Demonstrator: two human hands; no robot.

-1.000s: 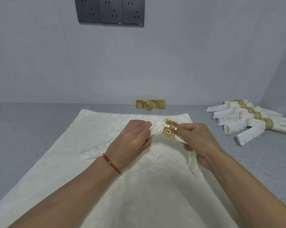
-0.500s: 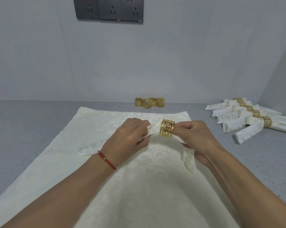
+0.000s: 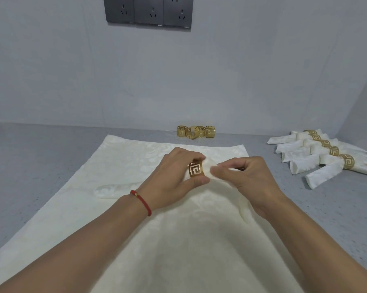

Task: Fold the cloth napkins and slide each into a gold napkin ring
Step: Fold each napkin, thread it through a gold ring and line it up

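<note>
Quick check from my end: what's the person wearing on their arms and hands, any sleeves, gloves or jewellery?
Both forearms are bare: no sleeves and no gloves in view. The left hand has a thin red cord bracelet with a small gold bead at the wrist. The right hand shows no rings or bands.

One head view — looking forward and down, close over the table (image 3: 30,166).

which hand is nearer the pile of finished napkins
Right. The right hand pinches the napkin on the side toward the finished napkins; the left hand, holding the ring, sits farther from them.
</note>
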